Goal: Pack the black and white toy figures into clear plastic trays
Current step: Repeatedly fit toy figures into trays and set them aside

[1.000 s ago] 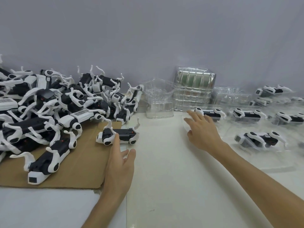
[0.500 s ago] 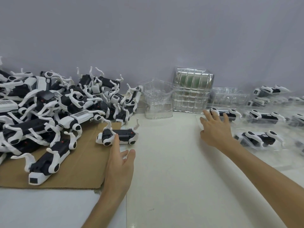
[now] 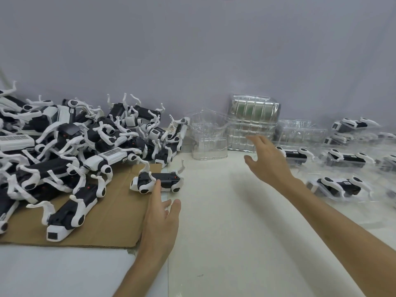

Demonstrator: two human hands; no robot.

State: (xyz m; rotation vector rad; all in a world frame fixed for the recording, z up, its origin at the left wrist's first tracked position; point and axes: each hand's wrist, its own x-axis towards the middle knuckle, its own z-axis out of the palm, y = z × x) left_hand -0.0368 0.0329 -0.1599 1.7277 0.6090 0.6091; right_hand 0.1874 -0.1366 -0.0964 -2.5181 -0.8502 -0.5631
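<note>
Reaching open-fingered, right hand (image 3: pixel 267 163) hovers by empty tray stack (image 3: pixel 252 127) at 12 o'clock; flat left hand (image 3: pixel 159 219) touches one robot-dog figure (image 3: pixel 166 181). Few packed trays (image 3: pixel 345 157) at 3 o'clock, big unpacked pile (image 3: pixel 64 146) at 9.

Head view, looking forward-down over table (image 3: pixel 225 232), close range.

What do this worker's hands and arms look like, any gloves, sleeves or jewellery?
Both hands are bare: the left hand and right hand wear no gloves, and no ring shows on the fingers in view. The left forearm and right forearm are uncovered as far as the frame reaches, with no sleeve, watch or wristband visible.
</note>
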